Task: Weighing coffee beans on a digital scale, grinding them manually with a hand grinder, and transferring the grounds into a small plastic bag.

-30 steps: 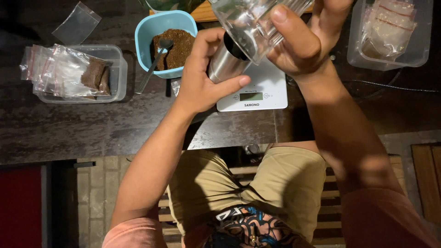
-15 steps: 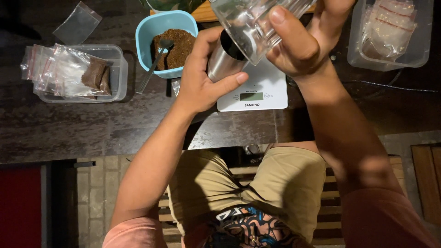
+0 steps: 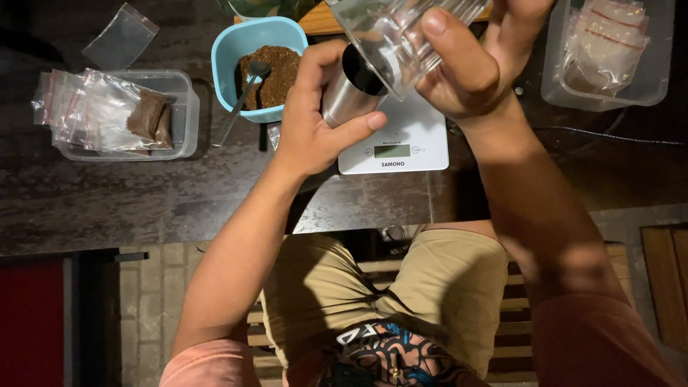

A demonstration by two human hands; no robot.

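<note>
While the left hand [image 3: 315, 122] wraps its grip around a steel cylinder [image 3: 351, 89], the right hand [image 3: 466, 68] clamps a clear ribbed container [image 3: 390, 32] tilted above it, long axis slanting down-left so its mouth seems to meet the cylinder's dark opening, both over the white kitchen scale [image 3: 398, 143] on the worktop [image 3: 143, 201].

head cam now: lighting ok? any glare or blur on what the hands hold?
Head view: dim, warm light, dark table and deep shadow at the left edge; glare streaks on the clear container in the right hand; soft sheen on the metal cup in the left hand; white scale is brightest; no obvious motion blur.
</note>
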